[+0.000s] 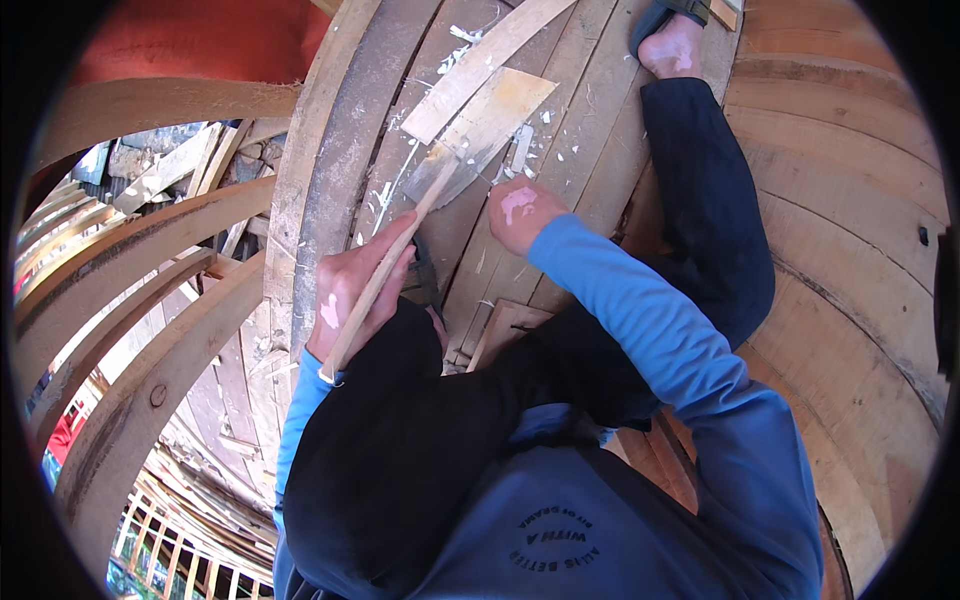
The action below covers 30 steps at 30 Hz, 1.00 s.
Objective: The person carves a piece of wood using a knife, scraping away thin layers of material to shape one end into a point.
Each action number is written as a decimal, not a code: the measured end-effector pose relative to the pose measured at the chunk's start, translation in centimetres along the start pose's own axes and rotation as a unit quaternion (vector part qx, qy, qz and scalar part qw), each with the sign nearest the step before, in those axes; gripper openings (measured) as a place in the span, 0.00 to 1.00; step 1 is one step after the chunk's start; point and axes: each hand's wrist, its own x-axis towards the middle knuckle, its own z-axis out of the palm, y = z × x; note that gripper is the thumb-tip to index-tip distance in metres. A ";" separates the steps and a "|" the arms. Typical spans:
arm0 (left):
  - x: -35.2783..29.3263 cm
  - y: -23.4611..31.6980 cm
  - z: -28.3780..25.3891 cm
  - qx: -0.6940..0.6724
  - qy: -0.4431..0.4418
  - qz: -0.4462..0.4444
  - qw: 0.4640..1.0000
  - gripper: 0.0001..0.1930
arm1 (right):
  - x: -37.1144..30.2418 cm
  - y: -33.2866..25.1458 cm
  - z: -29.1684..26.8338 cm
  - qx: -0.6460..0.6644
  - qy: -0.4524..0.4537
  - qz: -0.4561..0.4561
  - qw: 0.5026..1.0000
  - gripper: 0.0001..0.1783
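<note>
My left hand grips the long pale wooden handle of a hatchet. Its grey metal blade rests against the near end of a flat light wooden board, which lies slanted on the curved planks. My right hand is closed into a fist at that board's near end, just right of the blade, and seems to hold the board steady. White wood chips lie scattered around the blade. Both arms wear blue sleeves.
I sit on curved hull planks with my dark-trousered leg stretched out and a sandalled foot at the top. A longer plank lies beside the board. Curved wooden ribs stand at left, with open gaps below.
</note>
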 end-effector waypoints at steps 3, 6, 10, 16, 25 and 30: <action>0.4 -0.1 0.3 -0.032 -0.011 -0.032 0.999 0.17 | -0.6 0.7 0.2 0.015 0.011 0.020 1.000 0.18; 0.4 -0.3 0.2 -0.010 -0.015 0.009 1.000 0.16 | 1.4 1.5 2.7 0.015 0.074 0.009 0.997 0.17; 1.0 0.0 0.9 -0.003 0.008 0.018 1.000 0.16 | 3.3 4.0 4.0 0.050 0.076 0.040 0.995 0.17; 0.5 -0.2 0.2 0.002 -0.004 0.009 1.000 0.16 | 0.5 1.8 1.9 0.006 0.043 -0.006 0.999 0.17; 0.8 0.7 0.3 -0.012 -0.010 -0.017 1.000 0.15 | 3.4 1.4 1.6 0.016 0.025 0.038 0.999 0.18; 0.9 0.4 0.0 0.006 0.002 0.011 1.000 0.15 | 2.3 1.2 1.0 0.000 0.031 0.021 0.999 0.19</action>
